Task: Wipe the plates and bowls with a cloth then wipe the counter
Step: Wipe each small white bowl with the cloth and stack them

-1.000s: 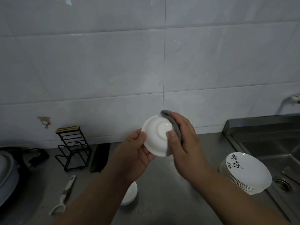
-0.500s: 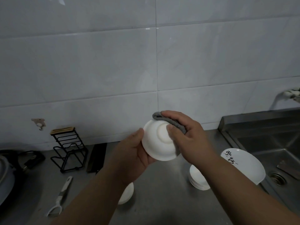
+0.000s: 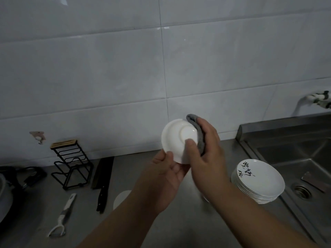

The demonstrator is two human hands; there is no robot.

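Observation:
A small white bowl (image 3: 174,138) is held up in front of the tiled wall, its underside and foot ring turned toward me. My left hand (image 3: 165,176) grips its lower rim. My right hand (image 3: 206,153) presses a grey cloth (image 3: 198,133) against the bowl's right edge, thumb on the foot ring. A stack of white plates (image 3: 258,181) with black calligraphy stands on the steel counter (image 3: 179,226) at the right. Another white bowl (image 3: 120,198) sits on the counter, partly hidden behind my left forearm.
A steel sink (image 3: 293,158) with a drain (image 3: 301,189) lies at the right, a tap (image 3: 320,98) above it. A black wire rack (image 3: 70,163), a dark knife (image 3: 103,181), a white peeler (image 3: 62,216) and a pot (image 3: 7,192) occupy the left counter.
The bowl has been turned in my hands, and my right hand with the cloth has slid round its rim to the right side. The view has tilted slightly.

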